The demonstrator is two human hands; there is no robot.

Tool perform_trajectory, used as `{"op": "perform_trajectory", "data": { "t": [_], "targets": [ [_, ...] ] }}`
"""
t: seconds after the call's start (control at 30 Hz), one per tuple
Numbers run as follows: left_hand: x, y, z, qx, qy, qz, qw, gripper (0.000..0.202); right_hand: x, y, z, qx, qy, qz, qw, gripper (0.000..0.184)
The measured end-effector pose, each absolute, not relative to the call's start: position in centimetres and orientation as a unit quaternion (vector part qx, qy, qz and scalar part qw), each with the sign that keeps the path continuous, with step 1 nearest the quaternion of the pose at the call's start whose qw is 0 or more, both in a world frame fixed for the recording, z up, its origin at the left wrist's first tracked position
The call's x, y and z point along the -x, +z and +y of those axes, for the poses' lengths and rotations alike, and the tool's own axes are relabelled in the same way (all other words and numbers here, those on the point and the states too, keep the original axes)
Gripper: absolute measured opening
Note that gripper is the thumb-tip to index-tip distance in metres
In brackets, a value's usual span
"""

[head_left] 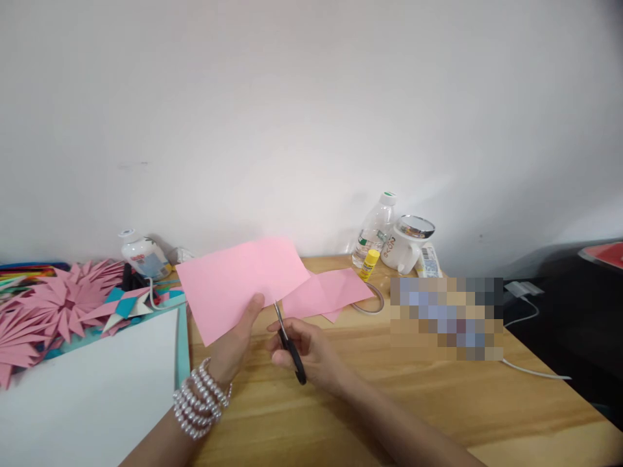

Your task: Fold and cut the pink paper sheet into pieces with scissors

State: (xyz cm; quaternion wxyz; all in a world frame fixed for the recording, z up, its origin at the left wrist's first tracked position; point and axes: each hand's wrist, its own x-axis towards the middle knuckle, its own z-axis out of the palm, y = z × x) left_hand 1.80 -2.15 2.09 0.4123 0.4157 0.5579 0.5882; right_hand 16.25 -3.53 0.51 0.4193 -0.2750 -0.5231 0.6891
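Observation:
My left hand (243, 331), with several strands of beads (199, 402) round its wrist, holds a large pink sheet of paper (233, 279) by its near edge. The thumb lies on top and the fingers are hidden beneath. In my right hand (309, 353) is a pair of scissors (291, 350) with black handles. Their blades point away from me at the near edge of the sheet; whether they touch it I cannot tell. Smaller pink paper pieces (331, 290) lie on the table just right of the sheet, partly under it.
At the back stand a plastic bottle (377, 227), a yellow glue stick (369, 264) and a white mug (402, 246). Folded pink paper stars (68, 301), a white bottle (143, 253) and a white board (97, 395) are at left. A blurred patch (445, 318) covers something at right.

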Motion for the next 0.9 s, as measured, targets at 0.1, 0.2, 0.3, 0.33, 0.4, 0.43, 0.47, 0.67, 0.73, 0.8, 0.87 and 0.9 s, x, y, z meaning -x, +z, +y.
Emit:
{"op": "perform_trajectory", "data": {
  "t": [0.1, 0.2, 0.3, 0.33, 0.4, 0.43, 0.47, 0.67, 0.73, 0.8, 0.87, 0.9],
  "targets": [
    [-1.94, 2.11, -2.40, -0.415, 0.585, 0.569, 0.401, 0.051, -16.23, 0.62, -3.57, 0.279, 0.684, -0.520, 0.428, 0.043],
    [-2.11, 2.02, -2.57, -0.411, 0.573, 0.573, 0.417, 0.045, -16.15, 0.51, -3.52, 0.281, 0.674, -0.522, 0.441, 0.043],
    [-2.27, 1.87, -2.68, -0.404, 0.566, 0.575, 0.431, 0.040, -16.00, 0.27, -3.50, 0.278, 0.669, -0.522, 0.451, 0.042],
    [-2.34, 1.86, -2.71, -0.404, 0.567, 0.572, 0.434, 0.039, -15.97, 0.21, -3.51, 0.277, 0.669, -0.521, 0.453, 0.042],
    [-2.48, 1.94, -2.78, -0.408, 0.568, 0.561, 0.442, 0.038, -15.95, 0.13, -3.54, 0.272, 0.671, -0.519, 0.455, 0.041],
    [-2.54, 2.01, -2.82, -0.411, 0.569, 0.558, 0.443, 0.038, -15.97, 0.11, -3.55, 0.269, 0.673, -0.517, 0.455, 0.040],
    [-2.58, 2.08, -2.85, -0.411, 0.570, 0.558, 0.441, 0.038, -15.99, 0.10, -3.56, 0.264, 0.676, -0.516, 0.456, 0.040],
    [-2.69, 2.28, -3.04, -0.407, 0.561, 0.574, 0.437, 0.038, -16.08, 0.10, -3.52, 0.270, 0.668, -0.521, 0.457, 0.044],
    [-2.72, 2.25, -3.05, -0.407, 0.557, 0.577, 0.437, 0.037, -16.11, 0.16, -3.52, 0.275, 0.665, -0.524, 0.455, 0.044],
    [-2.75, 2.20, -3.04, -0.407, 0.558, 0.577, 0.435, 0.037, -16.17, 0.29, -3.54, 0.275, 0.667, -0.526, 0.451, 0.044],
    [-2.79, 2.13, -3.00, -0.406, 0.560, 0.579, 0.431, 0.038, -16.24, 0.40, -3.57, 0.274, 0.670, -0.527, 0.446, 0.044],
    [-2.82, 2.11, -2.99, -0.406, 0.562, 0.579, 0.430, 0.038, -16.25, 0.43, -3.57, 0.274, 0.671, -0.527, 0.444, 0.044]
  ]
}}
